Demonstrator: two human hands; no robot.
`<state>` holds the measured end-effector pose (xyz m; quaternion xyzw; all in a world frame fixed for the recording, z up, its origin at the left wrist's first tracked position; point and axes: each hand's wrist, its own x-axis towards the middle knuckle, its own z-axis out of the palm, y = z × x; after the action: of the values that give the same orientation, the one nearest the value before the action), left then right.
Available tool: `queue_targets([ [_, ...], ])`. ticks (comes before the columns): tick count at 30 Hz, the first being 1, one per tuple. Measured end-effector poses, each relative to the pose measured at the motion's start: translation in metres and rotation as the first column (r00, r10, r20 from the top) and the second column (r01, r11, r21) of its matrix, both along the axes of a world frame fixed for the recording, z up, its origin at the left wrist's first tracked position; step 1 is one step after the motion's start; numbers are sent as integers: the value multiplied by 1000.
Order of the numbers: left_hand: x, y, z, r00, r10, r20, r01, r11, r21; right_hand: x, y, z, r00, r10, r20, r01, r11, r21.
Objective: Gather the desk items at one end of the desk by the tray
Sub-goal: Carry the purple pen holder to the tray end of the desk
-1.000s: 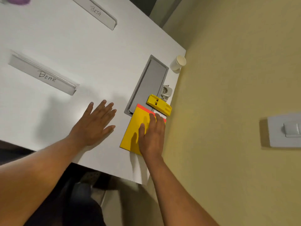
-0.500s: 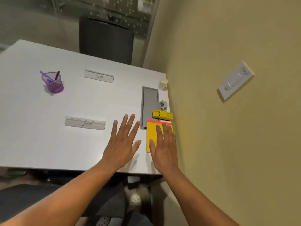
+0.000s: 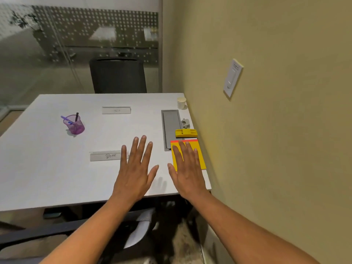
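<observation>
Where flat fingers rest, rect. yellow pad

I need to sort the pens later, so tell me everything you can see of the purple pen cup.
The purple pen cup is a small see-through tumbler, plastic by its look, standing upright on the white desk towards its left side, apart from both hands and the nameplates. A dark pen stands nearly upright in it, and a blue-violet one leans out to the left. Nothing else touches it.

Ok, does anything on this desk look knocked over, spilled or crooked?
Nothing stands out. The purple pen cup and paper cup stand upright, both name plates lie flat, and the yellow notepad sits square by the tray.
</observation>
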<state>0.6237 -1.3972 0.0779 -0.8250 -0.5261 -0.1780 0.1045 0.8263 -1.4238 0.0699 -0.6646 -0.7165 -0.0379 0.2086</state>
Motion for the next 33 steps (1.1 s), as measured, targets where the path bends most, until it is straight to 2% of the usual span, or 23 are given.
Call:
queue_targets([
  [8,4,-59,7,995,100,24,-100,995,20,-3,-39,14,994,41,-105,-46,998,-45],
  [14,-37,-109,29,958,285,39,-286,958,30,-50,-63,27,960,238,-145,-237,971,26],
  [19,-101,-162,36,898,438,29,-439,899,-1,-118,-83,39,898,412,-152,-414,910,18],
  [24,-176,-220,38,826,558,79,-560,829,-7,-204,-112,50,811,566,-146,-572,820,0],
  [33,-347,-364,26,618,779,107,-780,624,-38,-400,-208,56,643,765,-28,-765,643,-22],
])
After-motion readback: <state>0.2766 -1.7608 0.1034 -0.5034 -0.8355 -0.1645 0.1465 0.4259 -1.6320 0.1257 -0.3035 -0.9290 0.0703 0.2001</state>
